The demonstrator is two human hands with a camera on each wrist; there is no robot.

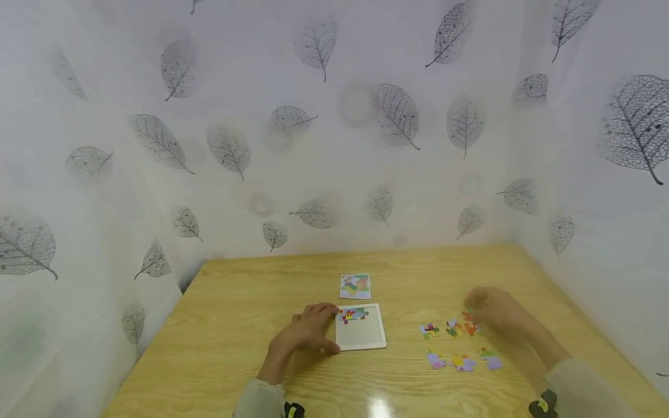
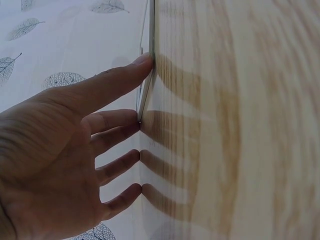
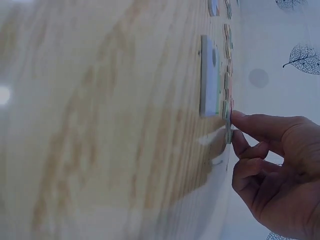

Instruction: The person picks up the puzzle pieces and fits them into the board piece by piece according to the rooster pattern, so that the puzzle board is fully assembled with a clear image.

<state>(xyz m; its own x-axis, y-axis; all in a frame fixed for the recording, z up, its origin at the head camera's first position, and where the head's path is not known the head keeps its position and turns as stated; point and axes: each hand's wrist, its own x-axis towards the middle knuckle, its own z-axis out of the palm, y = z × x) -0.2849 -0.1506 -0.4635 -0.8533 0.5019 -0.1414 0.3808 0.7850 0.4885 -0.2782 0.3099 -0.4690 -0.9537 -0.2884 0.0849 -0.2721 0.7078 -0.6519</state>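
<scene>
A white puzzle tray (image 1: 366,342) lies flat on the table, with a few joined colourful pieces (image 1: 353,314) in its far left corner. My left hand (image 1: 308,331) rests along the tray's left side, thumb at the near corner and fingers spread toward the far one. In the left wrist view its thumb (image 2: 117,82) and index finger touch the tray's edge, and the other fingertips rest on the table. My right hand (image 1: 493,307) is over the far right of the loose pieces. Its thumb and bent index finger are at a puzzle piece (image 3: 228,137), the other fingers curled.
Behind the tray lies a square picture card (image 1: 355,287). Several loose pieces are laid out in two rows to the right, among them a yellow one (image 1: 462,363) and a green-and-lilac one (image 1: 490,359). Leaf-patterned curtains (image 1: 324,145) enclose the wooden table (image 1: 251,290).
</scene>
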